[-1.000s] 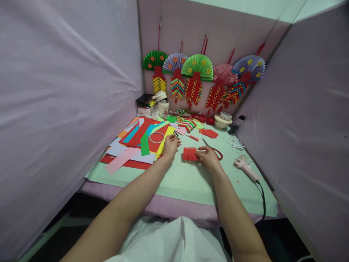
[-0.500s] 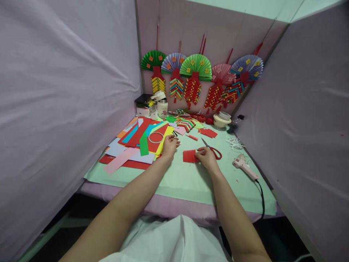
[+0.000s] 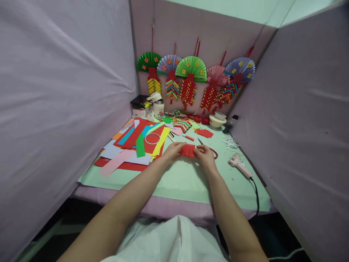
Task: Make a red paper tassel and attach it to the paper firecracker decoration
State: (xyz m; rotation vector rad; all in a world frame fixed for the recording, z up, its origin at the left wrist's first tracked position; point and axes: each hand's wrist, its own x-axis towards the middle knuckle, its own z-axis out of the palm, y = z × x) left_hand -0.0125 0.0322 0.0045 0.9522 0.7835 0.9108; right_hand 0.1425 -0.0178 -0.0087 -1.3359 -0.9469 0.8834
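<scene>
A small red paper piece (image 3: 188, 150), its lower edge cut into a fringe, is held between my two hands over the pale green table cover. My left hand (image 3: 173, 152) is closed on its left edge. On its right edge, the fingers of my right hand (image 3: 204, 156) pinch the paper. Red-handled scissors (image 3: 215, 153) lie just beyond my right hand, partly hidden by it, with the blade pointing away. A red paper roll (image 3: 188, 138) rests a little behind the paper piece.
Coloured sheets (image 3: 131, 142) with a white ring (image 3: 152, 138) lie at the left. A glue gun (image 3: 240, 166) with a black cord is at the right. A bottle (image 3: 158, 109), a bowl (image 3: 217, 121) and hanging paper fans (image 3: 191, 68) are at the back.
My left hand has moved right and taken hold of the red paper's left edge. The paper is now held by both hands. The whole view has shifted slightly.
</scene>
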